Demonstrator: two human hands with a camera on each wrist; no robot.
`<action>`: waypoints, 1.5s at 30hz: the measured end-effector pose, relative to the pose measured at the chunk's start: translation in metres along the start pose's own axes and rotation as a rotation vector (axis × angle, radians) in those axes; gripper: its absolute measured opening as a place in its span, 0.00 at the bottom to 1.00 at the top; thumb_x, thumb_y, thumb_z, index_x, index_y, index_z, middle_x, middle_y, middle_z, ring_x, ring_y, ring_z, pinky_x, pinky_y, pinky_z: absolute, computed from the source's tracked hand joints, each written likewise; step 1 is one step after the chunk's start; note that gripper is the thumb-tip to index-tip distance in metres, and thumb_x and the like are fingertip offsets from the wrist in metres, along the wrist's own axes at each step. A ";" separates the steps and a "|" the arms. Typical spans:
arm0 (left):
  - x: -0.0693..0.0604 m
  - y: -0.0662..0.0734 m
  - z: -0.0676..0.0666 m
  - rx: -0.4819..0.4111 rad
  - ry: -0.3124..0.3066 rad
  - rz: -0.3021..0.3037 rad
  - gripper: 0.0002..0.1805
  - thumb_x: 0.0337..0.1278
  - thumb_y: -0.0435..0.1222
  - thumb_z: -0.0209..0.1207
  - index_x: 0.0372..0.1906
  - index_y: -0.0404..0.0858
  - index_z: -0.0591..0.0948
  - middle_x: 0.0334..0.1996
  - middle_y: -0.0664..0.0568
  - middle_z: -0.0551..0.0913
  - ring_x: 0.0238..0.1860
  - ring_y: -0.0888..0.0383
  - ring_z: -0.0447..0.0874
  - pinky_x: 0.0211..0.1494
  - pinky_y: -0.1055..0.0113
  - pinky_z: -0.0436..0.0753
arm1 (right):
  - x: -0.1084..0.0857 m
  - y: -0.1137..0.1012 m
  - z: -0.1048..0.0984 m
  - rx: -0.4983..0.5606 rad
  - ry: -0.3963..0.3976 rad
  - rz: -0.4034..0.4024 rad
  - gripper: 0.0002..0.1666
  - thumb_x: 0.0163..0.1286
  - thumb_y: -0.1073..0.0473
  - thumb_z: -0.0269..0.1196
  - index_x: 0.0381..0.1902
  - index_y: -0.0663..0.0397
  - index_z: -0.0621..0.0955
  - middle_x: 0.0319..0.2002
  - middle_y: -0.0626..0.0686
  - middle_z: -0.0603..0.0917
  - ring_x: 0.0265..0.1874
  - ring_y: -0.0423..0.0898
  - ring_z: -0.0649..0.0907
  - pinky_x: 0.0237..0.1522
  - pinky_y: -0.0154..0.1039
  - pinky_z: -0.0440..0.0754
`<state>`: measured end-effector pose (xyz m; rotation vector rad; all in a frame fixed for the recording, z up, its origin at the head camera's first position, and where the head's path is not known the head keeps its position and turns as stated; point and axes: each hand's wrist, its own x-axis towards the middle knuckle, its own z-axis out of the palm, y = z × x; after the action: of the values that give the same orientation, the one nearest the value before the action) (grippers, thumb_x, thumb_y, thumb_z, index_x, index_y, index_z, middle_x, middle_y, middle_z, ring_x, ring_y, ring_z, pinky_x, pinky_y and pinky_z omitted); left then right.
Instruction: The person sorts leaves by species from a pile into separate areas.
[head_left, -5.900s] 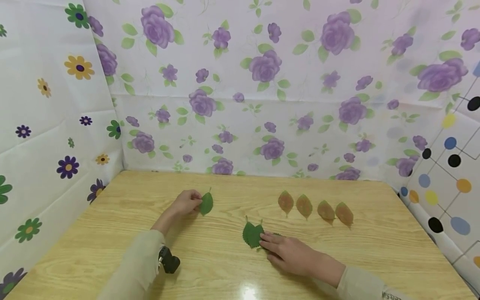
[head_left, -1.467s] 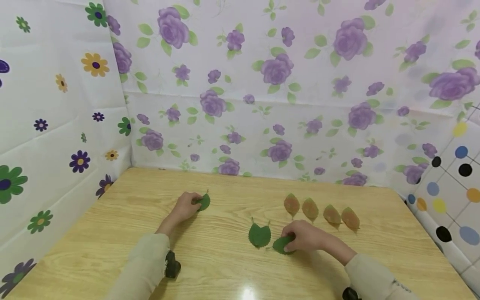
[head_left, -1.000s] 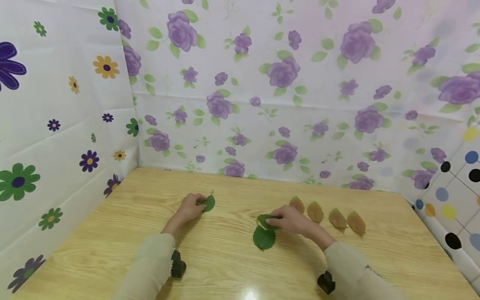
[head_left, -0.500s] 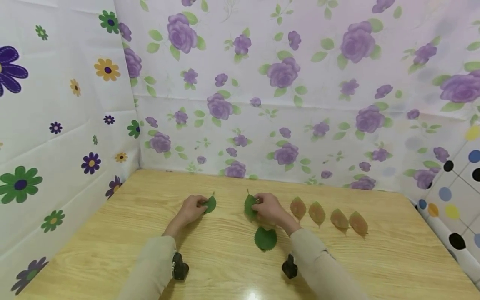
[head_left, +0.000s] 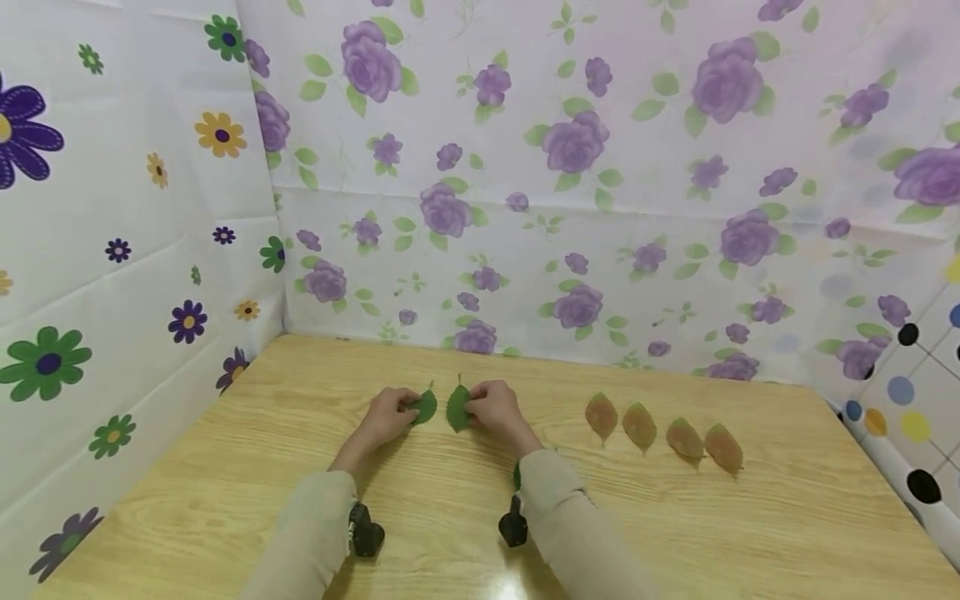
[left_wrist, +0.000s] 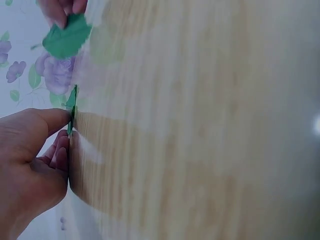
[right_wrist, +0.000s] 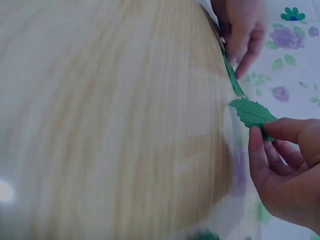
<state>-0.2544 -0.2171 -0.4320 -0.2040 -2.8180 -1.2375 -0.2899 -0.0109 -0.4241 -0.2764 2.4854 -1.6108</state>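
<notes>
My left hand [head_left: 387,415] pinches a green leaf [head_left: 426,407] by its left edge, near the back of the table; in the left wrist view that leaf [left_wrist: 71,107] appears edge-on close to the tabletop. Across a narrow gap, my right hand [head_left: 497,408] holds a second green leaf [head_left: 457,408] between thumb and fingers, stem pointing away. The right wrist view has this leaf [right_wrist: 252,112] raised off the wood, its toothed edge showing. A sliver of more green leaf [head_left: 517,477] peeks out from behind the right sleeve, which hides most of it.
Several reddish-brown leaves with green edges [head_left: 640,427] lie in a row on the right of the wooden table [head_left: 420,508]. A flowered cloth wall [head_left: 525,250] closes off the back, with patterned cloth at both sides. Dark wrist cameras [head_left: 365,531] sit under both sleeves.
My right hand picked up a green leaf from near the middle and carried it leftward and back, beside the left hand's leaf. The left hand has stayed nearly in place.
</notes>
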 end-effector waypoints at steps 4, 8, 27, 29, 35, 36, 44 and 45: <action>0.000 0.000 0.001 0.008 -0.007 0.001 0.15 0.62 0.25 0.56 0.53 0.23 0.77 0.50 0.33 0.74 0.48 0.43 0.75 0.51 0.51 0.78 | 0.002 0.001 0.013 -0.037 0.074 -0.023 0.04 0.58 0.73 0.64 0.34 0.68 0.82 0.32 0.57 0.82 0.28 0.47 0.83 0.28 0.36 0.83; 0.000 0.001 0.001 0.020 -0.005 -0.003 0.15 0.62 0.25 0.56 0.53 0.23 0.77 0.50 0.34 0.74 0.47 0.43 0.75 0.50 0.51 0.78 | -0.002 -0.006 0.021 -0.127 0.137 -0.002 0.03 0.58 0.69 0.67 0.32 0.64 0.83 0.32 0.55 0.83 0.32 0.49 0.82 0.34 0.41 0.82; -0.004 0.006 -0.003 0.045 -0.002 0.017 0.15 0.62 0.24 0.56 0.52 0.23 0.77 0.46 0.34 0.74 0.46 0.43 0.75 0.48 0.50 0.78 | -0.010 -0.013 0.038 -0.346 0.260 0.010 0.06 0.59 0.64 0.66 0.35 0.60 0.83 0.34 0.55 0.84 0.33 0.53 0.83 0.38 0.51 0.80; -0.003 0.006 -0.003 0.046 -0.002 0.022 0.15 0.62 0.25 0.56 0.52 0.22 0.77 0.45 0.35 0.74 0.45 0.43 0.75 0.48 0.50 0.78 | -0.010 -0.012 0.039 -0.347 0.260 0.010 0.07 0.59 0.64 0.66 0.36 0.60 0.83 0.36 0.55 0.84 0.34 0.53 0.83 0.38 0.51 0.80; -0.001 0.002 0.002 0.041 0.003 0.022 0.14 0.62 0.25 0.56 0.52 0.23 0.77 0.44 0.35 0.75 0.44 0.44 0.75 0.47 0.50 0.78 | -0.012 -0.014 0.034 -0.316 0.220 0.017 0.10 0.62 0.62 0.64 0.40 0.62 0.83 0.38 0.57 0.84 0.35 0.53 0.84 0.37 0.48 0.82; -0.001 0.002 0.002 0.038 -0.001 0.021 0.15 0.62 0.25 0.56 0.52 0.23 0.77 0.44 0.35 0.75 0.44 0.43 0.75 0.47 0.50 0.78 | -0.013 -0.015 0.032 -0.296 0.202 0.019 0.10 0.63 0.62 0.63 0.40 0.63 0.83 0.39 0.57 0.84 0.36 0.54 0.83 0.37 0.48 0.82; -0.001 0.001 0.001 0.028 -0.003 0.003 0.15 0.63 0.25 0.56 0.53 0.23 0.76 0.47 0.34 0.74 0.46 0.42 0.75 0.47 0.51 0.79 | -0.020 -0.027 0.005 -0.166 -0.010 -0.130 0.17 0.71 0.62 0.55 0.51 0.67 0.80 0.46 0.61 0.82 0.46 0.54 0.81 0.45 0.46 0.81; -0.001 0.001 0.001 0.025 -0.003 0.003 0.15 0.63 0.25 0.56 0.53 0.23 0.76 0.47 0.34 0.74 0.46 0.42 0.75 0.48 0.50 0.79 | -0.022 -0.028 0.000 -0.175 -0.038 -0.159 0.17 0.71 0.62 0.55 0.52 0.67 0.80 0.46 0.60 0.82 0.46 0.54 0.81 0.45 0.46 0.81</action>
<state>-0.2536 -0.2162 -0.4323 -0.2091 -2.8335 -1.2011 -0.2670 -0.0172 -0.3973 -0.5348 2.6381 -1.4268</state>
